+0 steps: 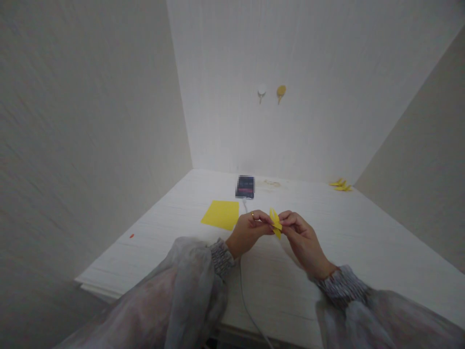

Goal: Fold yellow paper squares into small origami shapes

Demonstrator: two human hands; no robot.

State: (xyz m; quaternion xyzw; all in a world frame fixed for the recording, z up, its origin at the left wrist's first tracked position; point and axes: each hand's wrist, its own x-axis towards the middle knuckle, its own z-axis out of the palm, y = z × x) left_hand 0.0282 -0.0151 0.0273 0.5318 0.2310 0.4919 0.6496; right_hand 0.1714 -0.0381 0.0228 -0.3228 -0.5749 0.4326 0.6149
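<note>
Folded yellow paper piece (275, 224), one: sitting between the person's two hands, above the near half of the white table (163, 228); several narrow points are sticking out of it.

Left hand (250, 229): pinching the piece from its left side between thumb and fingers, and wearing a gold-coloured ring (253, 214).

Right hand (301, 237): gripping the same piece from the opposite side, thumb and fingertips closing on it.

Sleeves (192, 276), two, greyish and sheer: ending in gathered cuffs at both wrists.

Yellow sheet (221, 214), one: lying flat just beyond the left hand; I am not managing to tell whether hand and sheet are touching.

Dark device (245, 188), one: resting behind the sheet, its screen showing blurred. A pale cable (242, 291) is running from near its front edge, passing behind the left hand and trailing over the near table edge.

Folded yellow pieces (340, 184), a small group: standing at the far right corner.

Orange-red scrap (131, 236), one: lying near the left edge.

Hooks, two, a white one (262, 90) and a golden one (281, 90): hanging side by side on the back wall (232, 135).
</note>
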